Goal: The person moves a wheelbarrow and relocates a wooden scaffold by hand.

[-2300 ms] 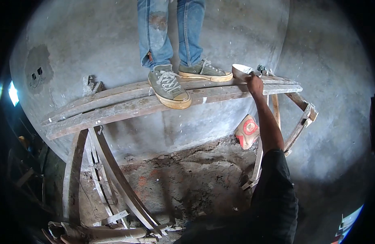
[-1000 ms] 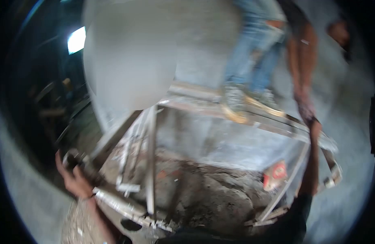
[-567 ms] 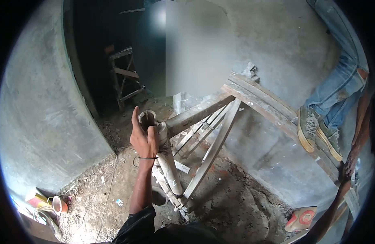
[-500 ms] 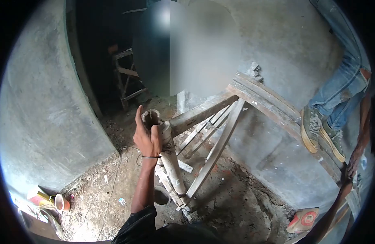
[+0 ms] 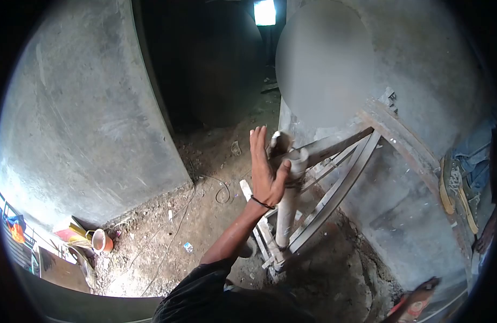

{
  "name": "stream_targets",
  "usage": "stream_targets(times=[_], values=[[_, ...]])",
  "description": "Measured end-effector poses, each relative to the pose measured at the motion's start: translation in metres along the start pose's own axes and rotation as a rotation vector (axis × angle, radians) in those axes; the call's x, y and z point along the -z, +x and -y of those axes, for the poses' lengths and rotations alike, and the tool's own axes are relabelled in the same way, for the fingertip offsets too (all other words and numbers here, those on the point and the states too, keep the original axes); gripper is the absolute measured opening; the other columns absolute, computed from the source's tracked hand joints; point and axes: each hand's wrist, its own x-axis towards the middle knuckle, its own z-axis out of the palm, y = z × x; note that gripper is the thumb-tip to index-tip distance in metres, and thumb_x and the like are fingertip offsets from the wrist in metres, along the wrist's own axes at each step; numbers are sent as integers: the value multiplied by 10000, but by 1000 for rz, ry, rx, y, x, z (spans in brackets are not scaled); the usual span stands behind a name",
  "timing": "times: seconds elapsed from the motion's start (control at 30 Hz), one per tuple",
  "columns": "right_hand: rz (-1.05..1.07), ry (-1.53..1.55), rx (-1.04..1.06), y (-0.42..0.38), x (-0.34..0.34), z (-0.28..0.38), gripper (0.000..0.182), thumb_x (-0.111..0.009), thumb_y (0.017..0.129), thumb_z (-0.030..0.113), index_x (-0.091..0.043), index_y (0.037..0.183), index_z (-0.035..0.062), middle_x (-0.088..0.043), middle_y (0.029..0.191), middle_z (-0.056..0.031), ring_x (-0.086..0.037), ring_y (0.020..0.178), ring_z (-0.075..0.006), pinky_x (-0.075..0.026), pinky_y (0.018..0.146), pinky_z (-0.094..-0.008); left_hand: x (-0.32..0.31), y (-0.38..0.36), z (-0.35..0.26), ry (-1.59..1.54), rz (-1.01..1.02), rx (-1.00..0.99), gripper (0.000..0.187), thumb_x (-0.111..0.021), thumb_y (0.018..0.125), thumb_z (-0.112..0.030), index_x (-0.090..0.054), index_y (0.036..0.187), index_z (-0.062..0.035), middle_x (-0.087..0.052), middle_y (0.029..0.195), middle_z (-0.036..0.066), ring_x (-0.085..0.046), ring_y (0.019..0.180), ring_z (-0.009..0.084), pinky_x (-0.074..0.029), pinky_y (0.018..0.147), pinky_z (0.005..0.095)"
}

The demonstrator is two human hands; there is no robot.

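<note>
My left hand [image 5: 265, 180] is open beside the top of a pale hollow pole [image 5: 286, 215], fingers stretched up and thumb across its near side. The pole stands at the end of a wooden beam [image 5: 334, 145], with slanted wooden braces [image 5: 337, 194] below. At the lower right is my right hand [image 5: 427, 286], small and blurred, its fingers not clear, over a red and white bag [image 5: 415, 308]. Farther up the right edge, another person's hand [image 5: 484, 239] hangs near the plank.
Another person's shoes [image 5: 452, 188] rest on a wooden plank [image 5: 415, 145] at the right. A grey wall [image 5: 81, 118] borders a dark doorway [image 5: 210, 70] on the left. An orange bucket [image 5: 102, 241] and thin cables [image 5: 175, 231] lie on the rubble floor [image 5: 157, 258].
The view has swung left, so the pole and beam appear farther right. My right hand, earlier up by the other person's hand, is now lower and apart from it. My left hand stays at the pole top.
</note>
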Motion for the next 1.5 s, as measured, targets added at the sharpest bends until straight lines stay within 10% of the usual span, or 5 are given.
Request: stream_targets(times=[0.23, 0.6, 0.7, 1.1, 1.5], values=[[812, -273, 9, -349, 30, -46, 350, -478, 920, 243, -519, 1141, -25, -604, 1065, -160, -582, 976, -294, -472, 801, -368, 100, -81, 68, 91, 285, 0, 481, -557, 809, -233, -491, 1240, -28, -378, 1350, 249, -323, 1293, 409, -288, 1046, 459], [2275, -381, 227, -515, 85, 33, 258, -587, 836, 258, -578, 946, 25, -613, 902, -125, -589, 833, -242, -471, 703, -369, 424, -426, 278, 496, 1014, 1286, 498, -573, 765, -353, -586, 1144, -29, -571, 1165, 224, -523, 1122, 361, -424, 944, 409], [2349, -276, 423, -533, 53, 72, 239, -617, 813, 262, -595, 892, 38, -616, 858, -116, -591, 793, -228, -471, 676, -369, 550, -540, 294, 791, 1419, 1422, 432, -573, 771, -356, -634, 1089, -69, -609, 1103, 206, -583, 1034, 359, -468, 885, 403], [2302, 420, 795, -686, 38, 424, 384, -679, 747, 342, -654, 952, 18, -660, 952, -159, -635, 916, -291, -489, 782, -379, 636, -656, 165, 722, -396, 2017, 264, -616, 708, -206, -650, 799, 39, -656, 810, 172, -646, 757, 267, -489, 643, 391], [2211, 20, 1418, -804, -62, 400, 331, -579, 769, 270, -607, 1037, 77, -626, 984, -184, -610, 865, -347, -477, 752, -416, 650, -529, 356, 920, 1094, 1435, 244, -542, 780, -302, -650, 863, -99, -636, 806, 110, -612, 739, 240, -470, 603, 381]])
